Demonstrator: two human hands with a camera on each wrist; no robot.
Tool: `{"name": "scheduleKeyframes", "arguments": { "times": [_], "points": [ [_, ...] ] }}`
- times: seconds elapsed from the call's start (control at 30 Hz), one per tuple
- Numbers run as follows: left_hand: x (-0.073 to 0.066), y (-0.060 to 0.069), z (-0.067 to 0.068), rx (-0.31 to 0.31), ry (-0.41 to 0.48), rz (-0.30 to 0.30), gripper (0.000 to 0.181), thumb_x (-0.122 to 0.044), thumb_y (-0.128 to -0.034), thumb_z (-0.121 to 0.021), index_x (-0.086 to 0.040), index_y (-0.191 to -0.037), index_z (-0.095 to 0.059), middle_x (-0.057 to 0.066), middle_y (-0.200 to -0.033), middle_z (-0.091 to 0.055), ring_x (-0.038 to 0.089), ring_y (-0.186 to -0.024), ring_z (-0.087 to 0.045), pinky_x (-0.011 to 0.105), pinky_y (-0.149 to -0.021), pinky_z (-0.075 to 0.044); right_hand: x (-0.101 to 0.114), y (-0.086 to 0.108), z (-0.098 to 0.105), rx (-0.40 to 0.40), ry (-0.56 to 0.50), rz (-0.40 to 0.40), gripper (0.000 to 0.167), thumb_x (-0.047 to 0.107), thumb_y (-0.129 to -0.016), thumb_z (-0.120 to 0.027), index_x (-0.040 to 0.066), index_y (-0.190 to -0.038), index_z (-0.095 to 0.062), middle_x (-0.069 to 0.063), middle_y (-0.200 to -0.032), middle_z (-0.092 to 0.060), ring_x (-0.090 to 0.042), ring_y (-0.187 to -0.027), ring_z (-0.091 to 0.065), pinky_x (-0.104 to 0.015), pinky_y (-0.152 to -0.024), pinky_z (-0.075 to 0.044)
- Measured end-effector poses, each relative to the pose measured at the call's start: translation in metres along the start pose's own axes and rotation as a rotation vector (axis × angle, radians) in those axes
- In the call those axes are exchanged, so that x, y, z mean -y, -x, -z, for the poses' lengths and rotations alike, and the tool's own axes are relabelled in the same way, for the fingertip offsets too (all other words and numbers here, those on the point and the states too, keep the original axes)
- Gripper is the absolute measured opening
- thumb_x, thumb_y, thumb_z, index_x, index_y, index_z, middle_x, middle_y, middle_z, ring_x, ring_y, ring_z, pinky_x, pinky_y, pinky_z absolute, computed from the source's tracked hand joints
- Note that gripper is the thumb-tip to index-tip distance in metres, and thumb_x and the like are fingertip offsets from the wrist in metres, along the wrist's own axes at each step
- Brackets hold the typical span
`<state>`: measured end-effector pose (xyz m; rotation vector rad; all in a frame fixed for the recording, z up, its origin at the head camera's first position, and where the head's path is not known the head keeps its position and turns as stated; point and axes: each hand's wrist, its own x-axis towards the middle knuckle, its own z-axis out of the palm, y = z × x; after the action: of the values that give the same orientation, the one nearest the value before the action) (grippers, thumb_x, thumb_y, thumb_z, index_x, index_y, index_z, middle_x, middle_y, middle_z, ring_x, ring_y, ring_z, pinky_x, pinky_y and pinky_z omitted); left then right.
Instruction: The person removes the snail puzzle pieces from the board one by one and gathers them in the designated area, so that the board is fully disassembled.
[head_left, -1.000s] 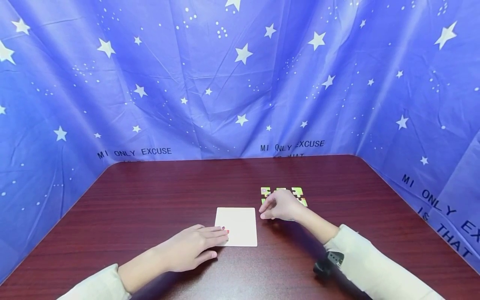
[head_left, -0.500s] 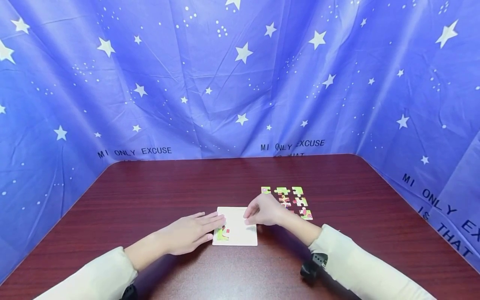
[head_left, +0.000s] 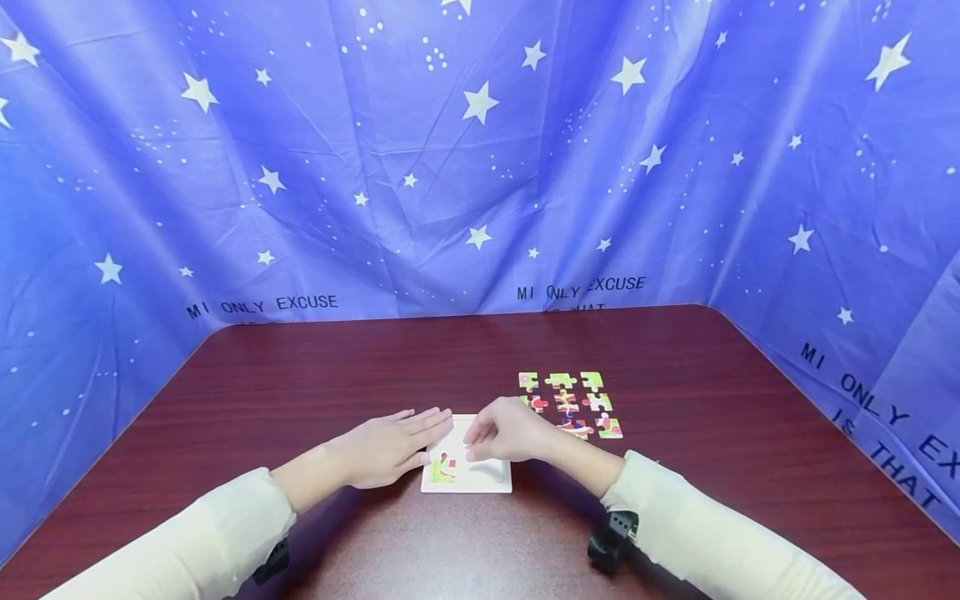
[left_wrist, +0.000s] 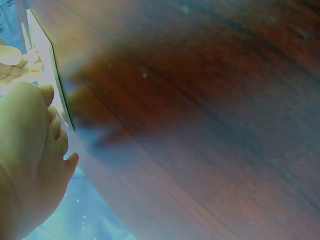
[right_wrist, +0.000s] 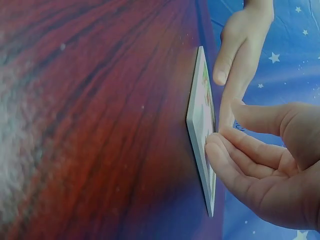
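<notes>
A square white board (head_left: 487, 483) lies on the table in front of me. In its lower left corner sits a green, red and white puzzle piece (head_left: 442, 472). The straight fingers of my left hand (head_left: 378, 450) lie at the board's upper left edge. My right hand (head_left: 517, 429) hovers low over the board with bent fingers, its fingertips just right of that piece. The right wrist view shows a gap between thumb and fingers (right_wrist: 240, 167), and no piece is visible there. Behind the right hand, several loose puzzle pieces (head_left: 561, 381) lie in rows.
The table (head_left: 337, 358) is dark red wood with a glossy surface. A blue curtain (head_left: 420, 125) with white stars and black lettering hangs behind it and along both sides. A black wrist strap (head_left: 613, 540) sits at the right cuff.
My right hand has moved left from beside the loose pieces to over the board. My left hand has slid up and back, uncovering the piece in the board's corner.
</notes>
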<state>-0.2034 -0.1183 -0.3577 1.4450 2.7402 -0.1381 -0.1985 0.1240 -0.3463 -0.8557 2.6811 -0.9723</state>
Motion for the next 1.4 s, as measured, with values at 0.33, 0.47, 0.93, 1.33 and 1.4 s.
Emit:
{"name": "scheduleKeyframes", "arguments": {
  "times": [0.33,0.47,0.93,1.33,1.4],
  "points": [
    [0.000,0.000,-0.002,0.012,0.030,0.011,0.052,-0.029,-0.1036,-0.037,-0.008,-0.151,-0.030,0.006,-0.159,-0.030,0.023,-0.147,-0.031,0.047,-0.117,-0.033,0.003,0.000,-0.003,0.012,-0.015,-0.001,0.011,0.012,-0.076,-0.079,0.005,-0.084,-0.076,-0.003,-0.074,-0.074,0.004,-0.063,-0.059,-0.010,-0.060,-0.050],
    [-0.002,0.001,-0.002,0.011,0.042,0.031,0.053,-0.028,-0.1032,-0.039,-0.006,-0.150,-0.031,0.007,-0.158,-0.031,0.024,-0.146,-0.032,0.048,-0.117,-0.033,0.004,-0.002,-0.005,0.012,-0.010,0.012,0.012,0.012,-0.076,-0.079,0.005,-0.085,-0.076,-0.003,-0.073,-0.074,0.006,-0.063,-0.058,-0.009,-0.061,-0.050],
    [-0.011,0.000,-0.001,0.029,0.022,0.090,0.054,-0.029,-0.1025,-0.040,-0.005,-0.150,-0.031,0.010,-0.158,-0.031,0.024,-0.146,-0.032,0.050,-0.116,-0.034,0.008,-0.002,-0.021,0.001,-0.041,0.046,0.023,0.011,-0.076,-0.078,0.000,-0.096,-0.075,-0.004,-0.074,-0.071,0.007,-0.065,-0.054,-0.008,-0.063,-0.049],
    [-0.013,0.000,0.002,0.029,-0.006,0.077,0.054,-0.028,-0.1023,-0.041,-0.004,-0.149,-0.032,0.012,-0.157,-0.033,0.025,-0.145,-0.035,0.049,-0.115,-0.037,0.010,-0.005,-0.026,0.010,-0.094,0.016,0.017,0.013,-0.078,-0.075,0.002,-0.091,-0.074,-0.004,-0.071,-0.069,0.006,-0.062,-0.051,-0.009,-0.060,-0.047],
    [-0.012,0.000,0.001,0.027,-0.002,0.076,0.054,-0.028,-0.1022,-0.042,-0.003,-0.149,-0.032,0.012,-0.157,-0.033,0.026,-0.145,-0.035,0.049,-0.115,-0.037,0.010,-0.005,-0.026,-0.004,-0.102,0.009,0.014,0.011,-0.078,-0.075,0.002,-0.089,-0.074,-0.005,-0.070,-0.068,0.005,-0.061,-0.051,-0.009,-0.058,-0.046]
  ]
}}
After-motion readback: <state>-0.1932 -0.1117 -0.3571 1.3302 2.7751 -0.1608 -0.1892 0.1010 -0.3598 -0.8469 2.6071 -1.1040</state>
